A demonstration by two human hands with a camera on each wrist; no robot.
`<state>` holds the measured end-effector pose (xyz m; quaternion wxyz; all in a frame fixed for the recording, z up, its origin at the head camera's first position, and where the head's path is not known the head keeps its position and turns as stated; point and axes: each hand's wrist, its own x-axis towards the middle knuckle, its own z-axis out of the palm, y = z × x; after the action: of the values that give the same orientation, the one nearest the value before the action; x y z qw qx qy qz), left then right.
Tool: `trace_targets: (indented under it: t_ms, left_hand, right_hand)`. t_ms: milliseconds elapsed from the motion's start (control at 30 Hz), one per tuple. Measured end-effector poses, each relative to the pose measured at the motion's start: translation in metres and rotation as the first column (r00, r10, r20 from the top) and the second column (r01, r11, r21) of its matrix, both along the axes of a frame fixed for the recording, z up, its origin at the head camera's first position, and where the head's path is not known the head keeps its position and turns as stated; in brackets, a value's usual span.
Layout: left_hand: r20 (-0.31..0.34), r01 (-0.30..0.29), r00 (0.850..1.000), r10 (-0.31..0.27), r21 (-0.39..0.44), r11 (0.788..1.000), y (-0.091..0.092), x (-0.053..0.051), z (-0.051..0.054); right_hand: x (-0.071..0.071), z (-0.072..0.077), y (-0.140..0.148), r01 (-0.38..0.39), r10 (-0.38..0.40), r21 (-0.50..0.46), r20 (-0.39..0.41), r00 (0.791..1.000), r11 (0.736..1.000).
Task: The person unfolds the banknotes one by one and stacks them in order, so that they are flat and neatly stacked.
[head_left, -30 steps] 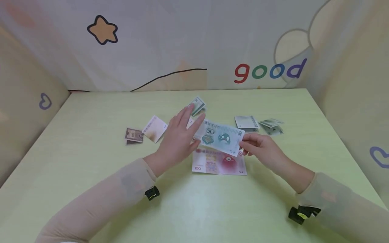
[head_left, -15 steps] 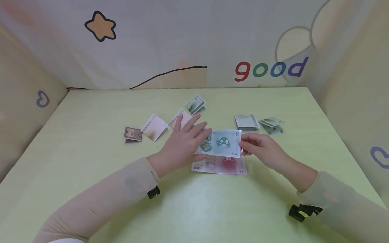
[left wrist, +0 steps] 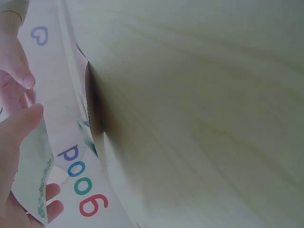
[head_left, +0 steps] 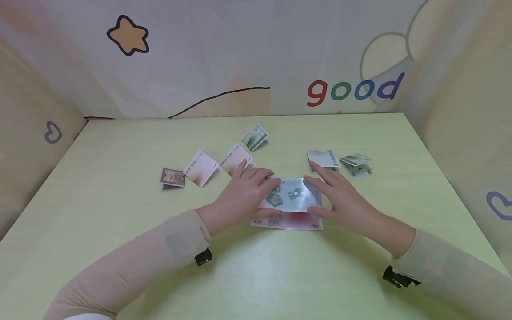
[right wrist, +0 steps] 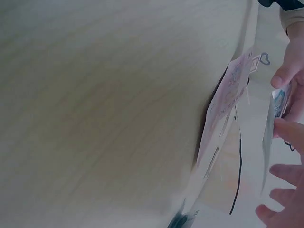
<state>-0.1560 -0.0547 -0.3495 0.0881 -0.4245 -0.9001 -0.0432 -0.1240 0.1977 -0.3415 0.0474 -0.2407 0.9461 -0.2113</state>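
A blue-green 50 banknote [head_left: 296, 194] is held level in front of me, above a pink 100 banknote [head_left: 302, 223] that lies on the table. My left hand [head_left: 240, 195] holds its left part, thumb along the near edge and fingers at the far edge. The left wrist view shows the greenish note [left wrist: 35, 156] between that thumb and the fingers. At the right end, my right hand [head_left: 350, 200] holds the note between thumb and index finger, its other fingers spread. From the right wrist, the pink note [right wrist: 229, 97] shows a bent surface, below both hands.
Along the back lie folded notes: a brown one [head_left: 173, 178], two pale pinkish ones [head_left: 201, 169] [head_left: 237, 158], a green one [head_left: 256, 138], and two greenish ones [head_left: 323, 158] [head_left: 356, 164] at right. A printed cloth wall [head_left: 208, 53] stands behind the table.
The 50 note has gone from tilted to level and come slightly nearer. My left fingers have drawn in around it. My right hand has shifted from its right end to its far and near edges.
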Motion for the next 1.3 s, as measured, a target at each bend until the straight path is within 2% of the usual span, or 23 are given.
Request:
trace_targets:
  t_ms: [67,133,300,467,667,833,1000,1133,1300]
  left_hand:
    - [0.024,0.002,1.0,-0.002,0.0,1.0,0.001,0.001,0.0]
    - [0.055,-0.001,0.998,0.002,-0.008,1.0,0.002,0.002,0.0]
    - [0.125,-0.015,0.992,0.026,-0.092,0.996,0.005,0.003,-0.001]
    - [0.16,0.022,0.987,0.008,-0.186,0.982,0.003,0.006,-0.002]
    - [0.219,0.058,0.976,-0.014,-0.195,0.979,-0.003,0.01,-0.003]
    - [0.201,0.111,0.977,-0.068,-0.211,0.971,-0.004,0.017,-0.005]
    - [0.188,0.185,0.973,-0.137,-0.265,0.946,-0.001,0.031,-0.007]
    - [0.251,0.2,0.961,-0.119,-0.329,0.923,0.003,0.042,-0.008]
    - [0.332,0.191,0.941,-0.063,-0.369,0.909,0.005,0.048,-0.011]
  right_hand:
    - [0.002,0.0,-0.002,-0.042,0.045,0.054,-0.054,0.998,0.998]
    - [0.003,0.0,-0.004,-0.066,0.072,0.084,-0.068,0.995,0.994]
    - [0.004,-0.004,-0.006,-0.082,0.086,0.121,-0.029,0.996,0.989]
    - [0.003,-0.01,-0.005,-0.106,0.107,0.14,0.002,0.994,0.984]
    - [0.003,-0.015,-0.005,-0.142,0.138,0.156,0.035,0.99,0.978]
    - [0.004,-0.015,-0.005,-0.145,0.141,0.141,0.04,0.989,0.979]
    - [0.003,-0.015,-0.007,-0.155,0.152,0.143,0.035,0.988,0.977]
    - [0.002,-0.016,-0.008,-0.158,0.152,0.169,0.049,0.987,0.973]
    - [0.001,-0.018,-0.009,-0.175,0.164,0.188,0.075,0.984,0.966]
